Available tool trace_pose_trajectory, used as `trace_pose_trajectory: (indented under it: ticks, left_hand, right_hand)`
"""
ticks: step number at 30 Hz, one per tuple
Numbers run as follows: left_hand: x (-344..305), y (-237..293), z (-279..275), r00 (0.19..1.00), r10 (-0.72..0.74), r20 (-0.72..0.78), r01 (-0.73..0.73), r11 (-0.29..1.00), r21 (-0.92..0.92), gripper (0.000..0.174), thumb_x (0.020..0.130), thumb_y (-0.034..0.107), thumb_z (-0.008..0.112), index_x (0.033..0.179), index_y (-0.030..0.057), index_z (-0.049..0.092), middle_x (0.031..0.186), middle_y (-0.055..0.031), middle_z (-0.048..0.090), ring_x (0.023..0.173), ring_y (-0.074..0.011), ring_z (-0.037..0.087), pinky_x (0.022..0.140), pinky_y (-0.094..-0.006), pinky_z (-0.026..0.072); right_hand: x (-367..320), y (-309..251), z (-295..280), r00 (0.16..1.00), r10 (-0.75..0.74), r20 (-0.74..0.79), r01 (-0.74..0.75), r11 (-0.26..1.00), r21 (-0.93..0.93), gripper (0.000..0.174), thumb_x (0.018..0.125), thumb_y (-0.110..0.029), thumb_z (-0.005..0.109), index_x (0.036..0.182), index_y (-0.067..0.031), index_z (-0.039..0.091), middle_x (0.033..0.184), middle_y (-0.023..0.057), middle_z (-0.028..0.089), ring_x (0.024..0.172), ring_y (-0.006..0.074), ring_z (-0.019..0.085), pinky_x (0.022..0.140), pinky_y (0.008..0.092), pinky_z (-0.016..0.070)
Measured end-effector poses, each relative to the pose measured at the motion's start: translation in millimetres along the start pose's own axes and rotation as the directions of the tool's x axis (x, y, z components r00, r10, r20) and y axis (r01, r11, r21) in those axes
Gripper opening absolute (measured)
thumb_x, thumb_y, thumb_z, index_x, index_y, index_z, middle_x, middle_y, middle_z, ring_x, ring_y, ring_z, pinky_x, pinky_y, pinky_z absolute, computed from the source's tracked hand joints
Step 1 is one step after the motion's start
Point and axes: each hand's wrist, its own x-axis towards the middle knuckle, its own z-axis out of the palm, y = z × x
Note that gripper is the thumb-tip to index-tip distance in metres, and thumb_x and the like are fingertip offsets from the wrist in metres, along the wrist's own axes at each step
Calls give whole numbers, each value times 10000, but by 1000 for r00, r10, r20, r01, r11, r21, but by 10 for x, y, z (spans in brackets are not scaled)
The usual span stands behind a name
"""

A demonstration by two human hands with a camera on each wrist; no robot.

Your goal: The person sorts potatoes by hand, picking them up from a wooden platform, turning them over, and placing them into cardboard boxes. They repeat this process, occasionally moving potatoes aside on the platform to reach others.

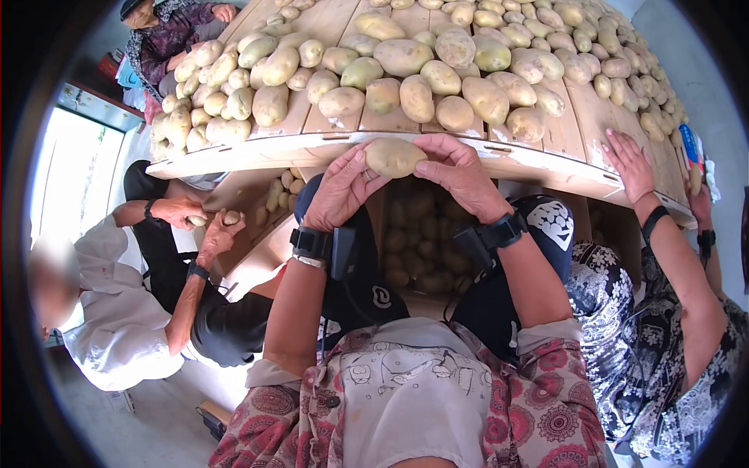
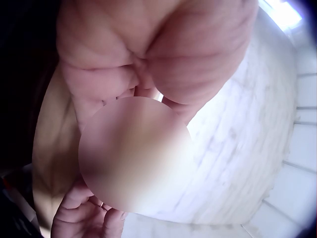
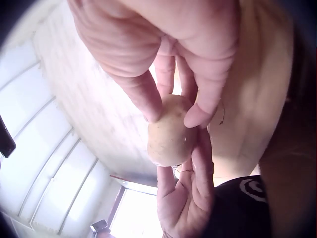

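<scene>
One pale, oval potato (image 1: 395, 157) is held between both hands in front of the board's near edge. My left hand (image 1: 341, 186) grips its left end, with the thumb on the near side. From the other end my right hand (image 1: 466, 178) pinches it between thumb and fingers. In the right wrist view the potato (image 3: 171, 131) shows small dark specks, with right fingertips on either side of it and the left hand (image 3: 182, 201) below. A blurred round patch hides it in the left wrist view, between the left hand (image 2: 153, 54) and right hand (image 2: 86, 215).
Many potatoes (image 1: 402, 58) lie across the slatted wooden table (image 1: 558, 144) ahead. More sit in a shadowed bin (image 1: 425, 288) below. At left, a person in white (image 1: 125, 304) holds potatoes; at right, another person's hand (image 1: 630, 165) rests on the table. Someone sits at far left (image 1: 168, 39).
</scene>
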Motion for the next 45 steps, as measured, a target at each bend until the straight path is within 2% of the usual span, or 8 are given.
trace_pose_trajectory:
  ticks: [10, 18, 31, 34, 36, 39, 43, 45]
  left_hand:
    - [13, 0, 22, 999, -12, 33, 12, 1000, -4, 435, 975, 256, 440, 1325, 3, 388, 1305, -129, 479, 1212, -246, 481, 1027, -401, 405]
    - [51, -5, -19, 987, -146, -73, 150, 987, 54, 446, 999, 337, 329, 1303, 17, 396, 1280, -123, 493, 1161, -225, 518, 953, -380, 470]
    - [30, -26, -28, 989, -123, -82, 129, 989, 76, 415, 1000, 333, 324, 1288, 46, 405, 1259, -112, 496, 1149, -229, 524, 936, -378, 484]
    - [31, -8, -57, 988, -136, -76, 143, 985, 99, 433, 996, 362, 325, 1303, 64, 391, 1235, -109, 516, 1103, -225, 557, 899, -361, 504]
    - [42, 22, -73, 986, -155, 58, 149, 984, 97, 454, 989, 404, 324, 1311, 90, 389, 1202, -102, 542, 1026, -215, 598, 807, -324, 528]
    - [54, -16, -89, 991, -131, 29, 128, 988, 88, 483, 980, 448, 325, 1312, 102, 389, 1179, -94, 560, 944, -202, 620, 736, -292, 517]
    - [39, -13, -54, 994, -100, 42, 98, 994, 38, 480, 975, 462, 334, 1302, 114, 391, 1178, -86, 558, 912, -191, 616, 724, -285, 503]
    - [21, -9, 42, 997, -57, -49, 61, 995, 84, 514, 952, 504, 366, 1289, 117, 400, 1132, -84, 568, 832, -181, 584, 662, -270, 473]
  right_hand:
    - [11, 4, 11, 1000, -11, 6, 11, 999, -33, 350, 802, -43, 689, 1133, -15, 579, 1069, 33, 613, 974, 103, 574, 853, 244, 474]
    - [13, 45, 59, 998, -27, 48, 32, 996, -88, 378, 808, -4, 670, 1169, -8, 558, 1114, 31, 587, 1012, 109, 565, 880, 250, 473]
    - [-6, 9, 64, 993, -15, 114, 39, 976, -214, 383, 810, 17, 654, 1180, -8, 558, 1099, 38, 598, 998, 115, 574, 861, 251, 486]
    - [-1, 8, 66, 995, -32, 95, 50, 981, -189, 382, 812, 20, 650, 1182, -6, 559, 1119, 45, 597, 1014, 120, 573, 870, 255, 485]
    - [-7, -24, 76, 996, -75, 41, 80, 987, -139, 343, 818, -7, 657, 1154, -15, 590, 1083, 39, 614, 972, 101, 584, 847, 240, 491]
    - [5, -12, 45, 996, -78, 46, 85, 982, -167, 351, 825, -3, 645, 1170, -12, 578, 1105, 43, 610, 996, 114, 587, 860, 247, 485]
    - [11, -5, 44, 998, -33, 56, 40, 991, -126, 363, 820, 20, 632, 1176, -7, 569, 1110, 43, 608, 1001, 123, 590, 857, 253, 488]
    - [12, -2, 34, 998, -18, 58, 26, 989, -149, 384, 800, 58, 616, 1176, -1, 563, 1113, 50, 609, 998, 125, 589, 855, 260, 493]
